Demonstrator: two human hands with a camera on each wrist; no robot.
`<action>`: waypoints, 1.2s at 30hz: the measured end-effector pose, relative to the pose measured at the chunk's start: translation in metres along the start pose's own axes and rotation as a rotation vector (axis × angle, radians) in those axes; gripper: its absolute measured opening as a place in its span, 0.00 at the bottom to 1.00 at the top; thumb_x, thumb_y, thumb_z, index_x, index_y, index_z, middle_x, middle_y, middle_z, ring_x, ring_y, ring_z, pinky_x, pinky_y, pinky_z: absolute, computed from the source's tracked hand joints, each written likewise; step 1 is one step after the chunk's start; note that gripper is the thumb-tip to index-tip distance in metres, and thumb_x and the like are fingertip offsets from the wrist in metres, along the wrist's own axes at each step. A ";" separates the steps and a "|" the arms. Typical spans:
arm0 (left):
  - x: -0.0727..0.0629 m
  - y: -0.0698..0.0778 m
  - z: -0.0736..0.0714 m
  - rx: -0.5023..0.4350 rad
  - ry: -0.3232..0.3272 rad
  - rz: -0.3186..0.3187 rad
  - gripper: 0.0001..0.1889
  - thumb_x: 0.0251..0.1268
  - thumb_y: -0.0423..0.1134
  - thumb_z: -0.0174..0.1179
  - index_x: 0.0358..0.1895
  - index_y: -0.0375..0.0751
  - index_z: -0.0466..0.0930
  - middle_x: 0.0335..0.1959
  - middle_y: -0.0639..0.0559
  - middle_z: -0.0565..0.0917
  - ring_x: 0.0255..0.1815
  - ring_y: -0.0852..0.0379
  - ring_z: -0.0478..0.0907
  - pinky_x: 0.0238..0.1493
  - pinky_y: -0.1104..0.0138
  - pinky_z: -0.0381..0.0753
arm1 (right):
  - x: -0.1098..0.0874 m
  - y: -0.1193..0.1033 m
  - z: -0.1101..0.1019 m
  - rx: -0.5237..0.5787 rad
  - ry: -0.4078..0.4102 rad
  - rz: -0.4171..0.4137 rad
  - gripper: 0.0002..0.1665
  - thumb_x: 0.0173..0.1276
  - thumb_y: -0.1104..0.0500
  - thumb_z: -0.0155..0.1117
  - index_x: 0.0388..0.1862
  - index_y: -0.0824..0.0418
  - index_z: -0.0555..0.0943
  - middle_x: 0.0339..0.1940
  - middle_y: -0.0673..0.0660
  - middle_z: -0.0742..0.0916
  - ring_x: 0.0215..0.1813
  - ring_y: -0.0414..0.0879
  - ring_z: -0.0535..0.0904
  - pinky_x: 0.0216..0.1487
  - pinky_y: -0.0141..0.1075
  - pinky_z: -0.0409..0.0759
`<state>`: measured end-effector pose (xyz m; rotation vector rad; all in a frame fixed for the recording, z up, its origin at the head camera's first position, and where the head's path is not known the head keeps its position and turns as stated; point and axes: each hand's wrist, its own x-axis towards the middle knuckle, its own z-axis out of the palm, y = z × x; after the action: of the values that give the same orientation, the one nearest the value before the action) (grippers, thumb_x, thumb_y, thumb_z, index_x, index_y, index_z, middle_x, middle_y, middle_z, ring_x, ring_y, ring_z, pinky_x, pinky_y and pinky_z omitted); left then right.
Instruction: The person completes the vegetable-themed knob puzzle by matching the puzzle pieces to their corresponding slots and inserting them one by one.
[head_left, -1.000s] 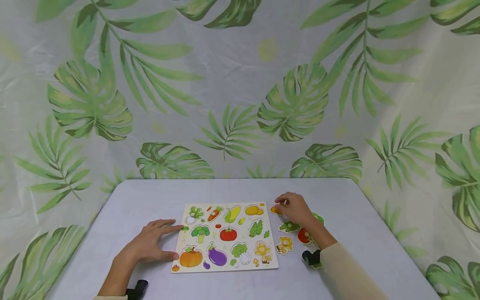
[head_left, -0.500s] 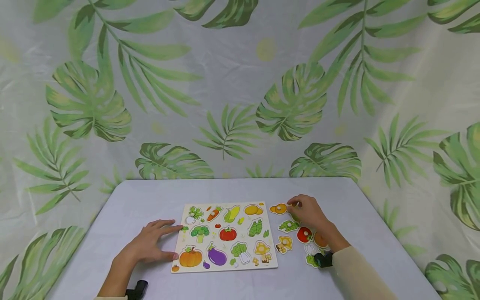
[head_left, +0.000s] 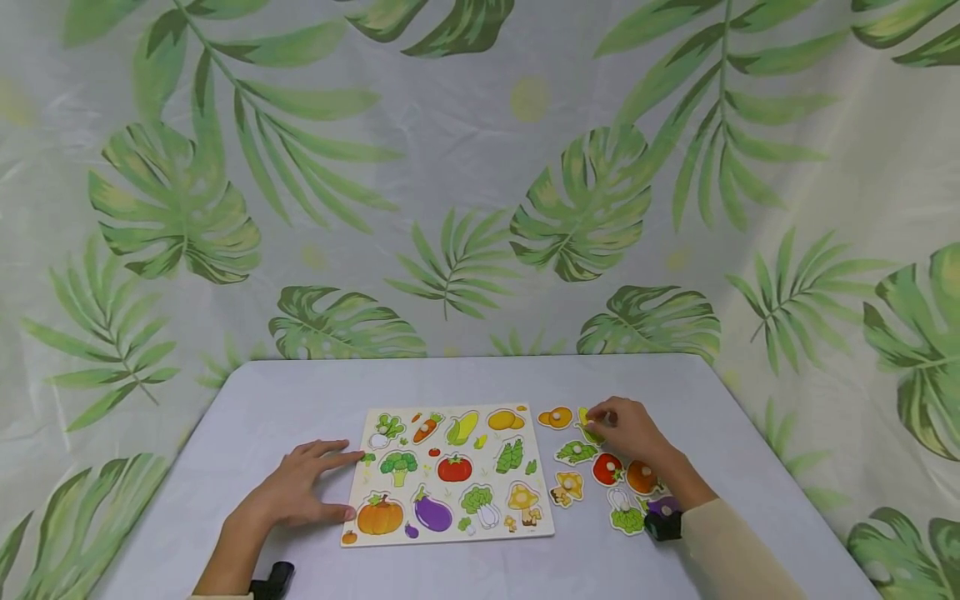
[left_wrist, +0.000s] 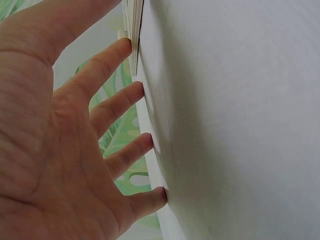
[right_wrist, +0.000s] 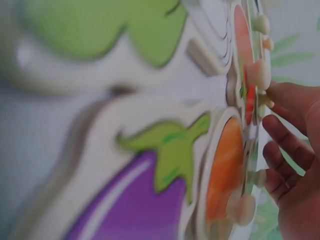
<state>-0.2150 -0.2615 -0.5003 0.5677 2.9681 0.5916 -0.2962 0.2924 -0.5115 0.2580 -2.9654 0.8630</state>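
Note:
A white vegetable puzzle board [head_left: 486, 471] lies on the table, with knobbed radish [head_left: 386, 427] and carrot [head_left: 427, 428] pieces in it. My left hand [head_left: 303, 485] rests at its left edge, fingers spread; in the left wrist view fingertips touch the board's edge [left_wrist: 134, 45] and the cloth. To the right of the board, my right hand [head_left: 633, 433] pinches at a yellow corn puzzle piece [head_left: 583, 421], partly covered by the fingers. In the right wrist view the right hand [right_wrist: 300, 150] has bent fingers beyond several knobs; the grip point is partly hidden.
Loose pieces lie around the right hand: potato [head_left: 556, 417], asparagus [head_left: 576, 452], tomato [head_left: 607, 469], mushroom [head_left: 567, 488], pumpkin [head_left: 642, 477], bok choy [head_left: 627, 520] and eggplant [head_left: 663, 505]. A leaf-print curtain [head_left: 457, 167] hangs behind the white table [head_left: 300, 392].
My right hand has moved right, away from the potato piece to the corn piece. The potato, pumpkin and eggplant pieces show more. The left hand stays at the board's edge.

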 end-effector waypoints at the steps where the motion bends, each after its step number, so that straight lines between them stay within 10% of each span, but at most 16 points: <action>1: 0.000 0.000 0.000 -0.002 0.001 0.001 0.44 0.42 0.67 0.75 0.69 0.57 0.79 0.73 0.42 0.75 0.73 0.27 0.65 0.66 0.24 0.62 | -0.001 0.001 -0.001 0.001 -0.011 0.003 0.12 0.69 0.54 0.72 0.48 0.57 0.89 0.43 0.52 0.88 0.44 0.47 0.77 0.49 0.42 0.80; 36: -0.001 0.003 -0.001 -0.015 -0.005 -0.009 0.44 0.42 0.68 0.75 0.69 0.57 0.79 0.73 0.43 0.74 0.74 0.27 0.64 0.67 0.24 0.60 | -0.002 0.011 0.001 0.021 0.027 -0.026 0.11 0.74 0.53 0.68 0.49 0.55 0.90 0.44 0.52 0.89 0.49 0.50 0.81 0.54 0.49 0.82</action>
<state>-0.2129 -0.2597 -0.4977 0.5535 2.9574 0.6110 -0.2963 0.3011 -0.5182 0.2821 -2.9230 0.8879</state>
